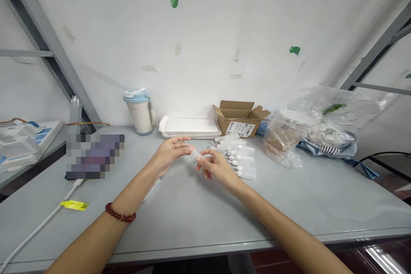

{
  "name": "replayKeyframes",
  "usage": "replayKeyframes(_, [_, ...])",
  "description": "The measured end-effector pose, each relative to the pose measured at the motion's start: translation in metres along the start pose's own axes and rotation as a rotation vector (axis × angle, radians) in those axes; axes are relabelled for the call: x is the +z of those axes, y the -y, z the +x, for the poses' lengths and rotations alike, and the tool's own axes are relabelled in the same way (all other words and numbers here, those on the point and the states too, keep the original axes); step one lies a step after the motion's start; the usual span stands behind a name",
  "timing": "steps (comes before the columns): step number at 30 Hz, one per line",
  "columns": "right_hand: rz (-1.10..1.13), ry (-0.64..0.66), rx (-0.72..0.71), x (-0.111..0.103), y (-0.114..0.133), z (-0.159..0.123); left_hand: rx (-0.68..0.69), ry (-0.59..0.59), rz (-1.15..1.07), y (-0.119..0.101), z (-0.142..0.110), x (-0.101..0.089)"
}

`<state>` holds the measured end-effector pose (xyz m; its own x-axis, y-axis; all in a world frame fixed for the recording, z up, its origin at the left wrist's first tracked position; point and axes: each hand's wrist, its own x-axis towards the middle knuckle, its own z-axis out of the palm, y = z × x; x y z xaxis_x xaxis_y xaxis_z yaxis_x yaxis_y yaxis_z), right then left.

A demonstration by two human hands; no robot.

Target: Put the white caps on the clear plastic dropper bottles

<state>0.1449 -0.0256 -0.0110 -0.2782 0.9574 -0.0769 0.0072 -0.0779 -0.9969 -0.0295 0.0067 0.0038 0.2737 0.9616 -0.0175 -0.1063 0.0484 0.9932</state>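
The left hand (173, 150) is pinching the near end of a small clear bottle (197, 153) between thumb and fingertips, and a thin cord is looping by those fingers. The right hand (214, 166) is gripping the bottle's other end with thumb and forefinger, its remaining fingers curling beneath. The bottle is slanting between the two hands, just above the grey table (192, 222). A dark red bracelet (120, 213) is circling the left wrist. Beside the left forearm, a clear tube-like piece (152, 191) is lying on the table. Just beyond the right hand, a row of similar bottles (245, 162) is resting on its side, the white caps facing left. Farther back, a white stack (191, 128) is sitting beside an open cardboard box (241, 123). A blue-lidded cup (140, 112) is standing near the wall (205, 34). Toward the left, a white cable (38, 230) is running to a pixelated dark device (96, 157); toward the right, a clear plastic bag (284, 147) is lying crumpled.
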Motion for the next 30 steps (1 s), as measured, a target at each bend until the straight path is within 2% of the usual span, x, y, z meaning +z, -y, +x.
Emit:
replayKeyframes(4, [-0.1, -0.073, -0.058, 0.001, -0.004, 0.004, -0.067, -0.007, 0.099, 0.002, 0.001, -0.003])
replayKeyframes(7, [-0.115, -0.085, -0.069, -0.001, -0.007, 0.007, -0.13, 0.07, 0.21, 0.005, 0.002, -0.007])
replayKeyframes(10, [-0.106, -0.069, -0.068, -0.005, -0.007, 0.008, -0.109, 0.164, 0.246, 0.006, 0.001, -0.009])
replayKeyframes(12, [-0.076, -0.057, -0.048, -0.007, -0.006, 0.009, -0.056, 0.177, 0.254, 0.004, 0.0, -0.008])
replayKeyframes(16, [-0.017, -0.062, -0.004, -0.011, -0.004, 0.01, 0.0, 0.153, 0.257, 0.001, 0.0, -0.002])
replayKeyframes(24, [-0.111, -0.122, -0.074, -0.005, -0.004, 0.009, -0.044, 0.146, 0.36, 0.002, -0.001, -0.002])
replayKeyframes(27, [-0.096, -0.148, -0.083, -0.006, -0.004, 0.008, 0.012, 0.129, 0.4, 0.002, -0.001, 0.0])
replayKeyframes(30, [-0.02, -0.15, -0.026, -0.009, -0.003, 0.009, 0.091, 0.067, 0.419, 0.005, 0.001, 0.004])
